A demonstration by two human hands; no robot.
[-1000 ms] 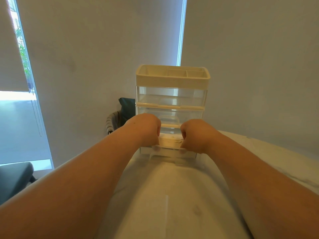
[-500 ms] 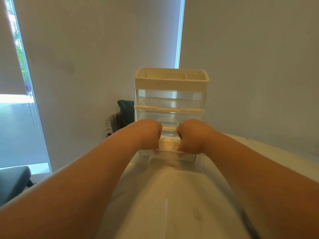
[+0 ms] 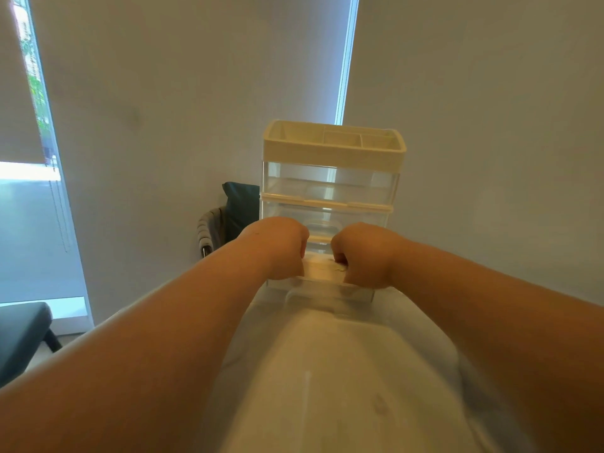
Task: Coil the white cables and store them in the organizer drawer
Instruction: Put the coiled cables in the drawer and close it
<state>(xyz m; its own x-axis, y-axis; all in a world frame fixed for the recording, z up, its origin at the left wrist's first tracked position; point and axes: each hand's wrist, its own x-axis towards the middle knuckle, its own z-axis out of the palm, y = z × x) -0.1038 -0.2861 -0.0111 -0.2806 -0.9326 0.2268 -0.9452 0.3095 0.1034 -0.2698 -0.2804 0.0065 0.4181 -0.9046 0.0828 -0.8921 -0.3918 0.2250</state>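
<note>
A clear plastic organizer (image 3: 331,178) with a cream top tray stands on the white table (image 3: 313,380). Its bottom drawer (image 3: 330,294) is pulled out toward me. My left hand (image 3: 277,246) and my right hand (image 3: 362,253) reach down into that drawer side by side, knuckles up, fingers curled and hidden from view. Between the two hands lies a pale bundle of the white cables (image 3: 322,266), which both hands appear to grip inside the drawer. The upper drawers are closed and look empty.
The organizer stands at the table's far edge, close to the grey wall. A dark chair back (image 3: 240,207) with a grey armrest shows behind it on the left. A black seat (image 3: 19,331) is at lower left beside the window.
My hands have drawn closer together over the open drawer, narrowing the gap between them. The organizer has stayed in place.
</note>
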